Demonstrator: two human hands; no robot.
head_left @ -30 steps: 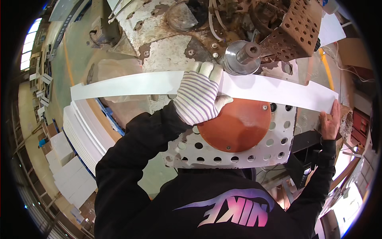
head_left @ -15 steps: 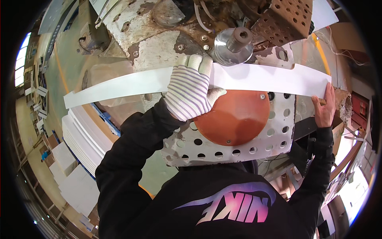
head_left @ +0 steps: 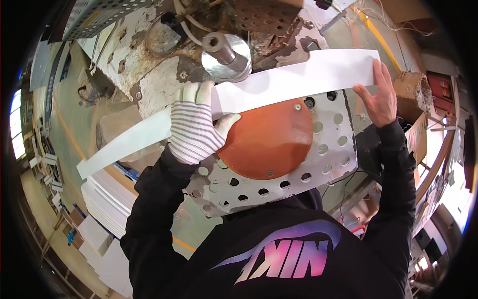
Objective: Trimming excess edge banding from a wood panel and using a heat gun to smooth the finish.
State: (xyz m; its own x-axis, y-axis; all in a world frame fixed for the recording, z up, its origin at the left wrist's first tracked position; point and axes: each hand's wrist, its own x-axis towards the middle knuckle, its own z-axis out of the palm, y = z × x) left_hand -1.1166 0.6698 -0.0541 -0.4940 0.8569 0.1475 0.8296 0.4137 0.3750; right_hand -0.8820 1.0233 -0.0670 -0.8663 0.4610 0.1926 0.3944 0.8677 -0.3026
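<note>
A long white strip (head_left: pixel 269 85), slightly curved, lies across a perforated metal plate (head_left: pixel 298 187) and slopes up toward the right. My left hand (head_left: pixel 197 124), in a white glove with purple stripes, grips its middle: the fingers reach over the far edge and the thumb lies along the near edge. My right hand (head_left: pixel 381 97) is bare and holds the right end between fingers and thumb. A round orange-brown pad (head_left: pixel 269 142) on the plate sits just under the strip's near edge. Behind the strip's far edge rises a shiny metal spindle (head_left: pixel 229 65).
Worn metal machine surfaces (head_left: pixel 149 74) and a perforated guard (head_left: pixel 269 17) lie at the far side. A stack of white panels (head_left: pixel 107 202) stands at the left. Cardboard boxes (head_left: pixel 416 107) are at the right.
The view has turned, shifting the machine left in the picture. The strip has slid rightward relative to the spindle and its right end now points higher. Both hands keep hold of it.
</note>
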